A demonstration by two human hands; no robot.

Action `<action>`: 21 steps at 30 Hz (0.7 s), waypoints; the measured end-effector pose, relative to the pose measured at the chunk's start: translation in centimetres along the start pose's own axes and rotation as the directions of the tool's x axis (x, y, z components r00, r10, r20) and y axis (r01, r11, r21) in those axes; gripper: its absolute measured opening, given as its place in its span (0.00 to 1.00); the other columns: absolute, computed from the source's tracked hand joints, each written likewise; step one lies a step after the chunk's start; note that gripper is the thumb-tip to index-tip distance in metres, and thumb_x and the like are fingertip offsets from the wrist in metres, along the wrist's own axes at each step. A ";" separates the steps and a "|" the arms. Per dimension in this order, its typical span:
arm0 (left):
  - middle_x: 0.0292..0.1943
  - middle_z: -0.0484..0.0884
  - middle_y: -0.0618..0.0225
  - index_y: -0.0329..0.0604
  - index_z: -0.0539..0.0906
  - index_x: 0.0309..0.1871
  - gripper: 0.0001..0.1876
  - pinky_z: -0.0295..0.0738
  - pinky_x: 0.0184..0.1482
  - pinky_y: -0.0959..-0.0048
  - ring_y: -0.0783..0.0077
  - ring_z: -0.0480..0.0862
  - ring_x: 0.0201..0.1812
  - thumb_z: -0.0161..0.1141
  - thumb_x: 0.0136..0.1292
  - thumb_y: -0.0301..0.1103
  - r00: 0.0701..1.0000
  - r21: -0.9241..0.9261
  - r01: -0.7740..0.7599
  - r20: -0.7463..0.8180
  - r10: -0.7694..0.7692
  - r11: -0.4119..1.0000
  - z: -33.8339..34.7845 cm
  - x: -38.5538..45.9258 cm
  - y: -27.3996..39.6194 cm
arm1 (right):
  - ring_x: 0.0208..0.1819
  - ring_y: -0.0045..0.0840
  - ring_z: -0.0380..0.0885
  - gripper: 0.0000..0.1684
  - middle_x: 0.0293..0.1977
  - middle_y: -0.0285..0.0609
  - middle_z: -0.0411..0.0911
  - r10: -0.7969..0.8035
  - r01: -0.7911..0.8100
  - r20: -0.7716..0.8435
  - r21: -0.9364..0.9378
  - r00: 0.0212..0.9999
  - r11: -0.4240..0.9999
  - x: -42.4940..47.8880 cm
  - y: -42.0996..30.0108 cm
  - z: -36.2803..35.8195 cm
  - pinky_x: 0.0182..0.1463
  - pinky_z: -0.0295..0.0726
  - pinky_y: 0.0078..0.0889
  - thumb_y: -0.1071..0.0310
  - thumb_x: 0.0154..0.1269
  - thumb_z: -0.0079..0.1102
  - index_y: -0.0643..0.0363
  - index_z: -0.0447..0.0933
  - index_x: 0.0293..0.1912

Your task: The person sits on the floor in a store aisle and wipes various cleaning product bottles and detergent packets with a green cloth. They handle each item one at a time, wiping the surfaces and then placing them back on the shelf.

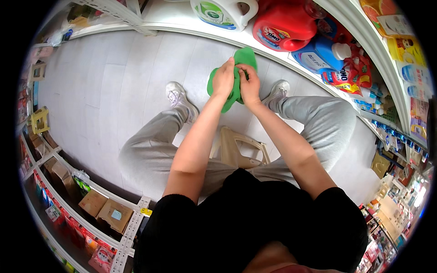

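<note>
Both of my hands are on a bunched green cloth (245, 56), held out over the floor between my shoes. My left hand (223, 78) grips it from the left with the fingers straight and together. On the other side, my right hand (250, 83) pinches a fold with bent fingers. Loose parts of the cloth stick out above and hang below the hands. Just beyond it runs the front edge of a white shelf (205, 36). A red OMO detergent bottle (286, 25) stands on that shelf, nearest to the cloth.
A white detergent jug (223, 13) and a blue bottle (317, 56) share the shelf with red OMO pouches (348, 75). Below me is a beige plastic stool (230, 146). Cardboard boxes (116, 215) sit on a low rack at the left. Grey plank flooring (102, 85) lies between.
</note>
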State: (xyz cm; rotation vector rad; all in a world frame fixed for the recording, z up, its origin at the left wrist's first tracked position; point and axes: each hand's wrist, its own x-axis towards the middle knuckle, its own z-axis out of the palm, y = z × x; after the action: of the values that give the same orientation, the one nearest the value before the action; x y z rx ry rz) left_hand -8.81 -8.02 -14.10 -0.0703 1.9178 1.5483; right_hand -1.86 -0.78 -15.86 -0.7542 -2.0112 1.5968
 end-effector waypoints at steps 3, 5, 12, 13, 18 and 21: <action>0.60 0.69 0.52 0.33 0.68 0.61 0.30 0.58 0.63 0.68 0.54 0.66 0.63 0.33 0.71 0.51 0.953 0.035 -0.230 -0.192 0.233 0.972 1.0 -4.4 -1.2 | 0.43 0.33 0.74 0.10 0.39 0.43 0.75 -0.008 0.007 -0.013 -0.037 1.000 0.999 0.2 -0.3 -1.2 0.49 0.71 0.27 0.78 0.59 0.51 0.59 0.76 0.40; 0.65 0.63 0.50 0.35 0.63 0.65 0.31 0.53 0.67 0.66 0.54 0.60 0.67 0.31 0.72 0.51 0.899 -0.016 -0.287 -0.350 0.263 0.958 2.4 -6.3 -4.1 | 0.41 0.33 0.74 0.10 0.38 0.43 0.75 0.023 -0.022 -0.022 0.040 0.999 0.999 0.0 -1.1 -2.3 0.48 0.71 0.26 0.78 0.58 0.52 0.59 0.77 0.40; 0.73 0.34 0.54 0.42 0.45 0.72 0.36 0.41 0.70 0.61 0.55 0.38 0.73 0.29 0.69 0.59 0.909 -0.410 -0.091 -0.407 -0.093 0.907 5.0 -7.5 -5.7 | 0.56 0.27 0.67 0.26 0.53 0.44 0.71 0.195 -0.138 0.334 -0.185 0.922 0.973 -0.2 0.7 -2.6 0.60 0.64 0.29 0.49 0.68 0.44 0.56 0.71 0.57; 0.73 0.32 0.56 0.43 0.45 0.72 0.37 0.41 0.70 0.62 0.56 0.38 0.73 0.29 0.69 0.60 0.898 -0.493 -0.069 -0.409 -0.161 0.867 5.3 -6.7 -5.8 | 0.59 0.28 0.65 0.28 0.56 0.44 0.69 0.266 -0.273 0.383 -0.039 0.885 0.961 0.3 0.9 -2.0 0.62 0.62 0.29 0.46 0.68 0.43 0.56 0.70 0.58; 0.73 0.31 0.58 0.45 0.43 0.72 0.39 0.38 0.71 0.61 0.56 0.37 0.73 0.29 0.68 0.62 0.894 -0.756 -0.109 -0.358 -0.269 0.646 4.3 -4.0 -6.4 | 0.59 0.27 0.67 0.31 0.60 0.46 0.66 0.488 -0.648 0.706 -0.055 0.513 0.760 3.2 -1.6 -0.8 0.63 0.64 0.28 0.45 0.69 0.41 0.57 0.67 0.61; 0.73 0.35 0.55 0.43 0.46 0.72 0.38 0.35 0.71 0.59 0.54 0.37 0.73 0.30 0.68 0.62 0.880 -0.715 -0.092 -0.384 -0.279 0.693 4.4 -3.7 -5.4 | 0.59 0.26 0.67 0.31 0.60 0.45 0.66 0.414 -0.390 0.814 -0.255 0.407 0.885 4.1 -3.7 0.2 0.62 0.65 0.27 0.47 0.69 0.42 0.58 0.65 0.62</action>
State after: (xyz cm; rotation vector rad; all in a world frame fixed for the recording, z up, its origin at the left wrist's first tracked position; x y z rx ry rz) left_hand -1.59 -7.05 -17.07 -0.9616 1.4441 2.2753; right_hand -5.55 1.21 -12.20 -0.4910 -2.6402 2.6392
